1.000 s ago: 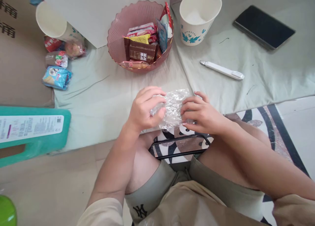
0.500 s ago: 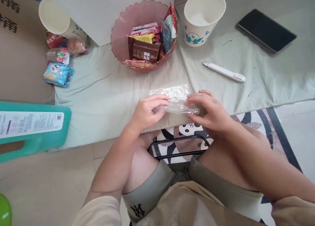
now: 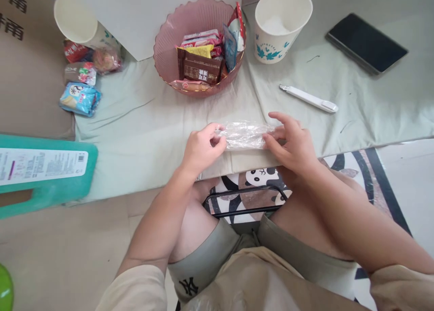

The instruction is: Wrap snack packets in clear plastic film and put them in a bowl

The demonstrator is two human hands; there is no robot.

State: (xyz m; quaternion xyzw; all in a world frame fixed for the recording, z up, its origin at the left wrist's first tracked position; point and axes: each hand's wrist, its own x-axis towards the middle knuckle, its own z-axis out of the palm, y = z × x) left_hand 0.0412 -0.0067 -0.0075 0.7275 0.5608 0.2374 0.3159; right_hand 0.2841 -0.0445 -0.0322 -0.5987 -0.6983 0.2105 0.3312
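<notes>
A crinkled clear plastic wrapper point(image 3: 246, 135) lies flat near the front edge of the cloth-covered table point(image 3: 142, 130). My left hand point(image 3: 202, 148) pinches its left end with curled fingers. My right hand point(image 3: 293, 143) holds its right end, thumb against the wrapper and the other fingers resting along it. Behind the wrapper stands a pink ribbed bowl point(image 3: 166, 53) filled with several snack packets, among them a brown chocolate bar point(image 3: 201, 69).
A white paper cup point(image 3: 282, 24), a white utility knife point(image 3: 309, 99) and a dark phone point(image 3: 366, 42) lie at the right. At the left are a tipped paper cup point(image 3: 76, 24), loose snack packets point(image 3: 80, 98) and a teal stool point(image 3: 44, 173). A white box point(image 3: 142, 12) stands behind.
The wrapper has been flattened and folded into a narrow strip on the table. Both hands moved apart to its two ends.
</notes>
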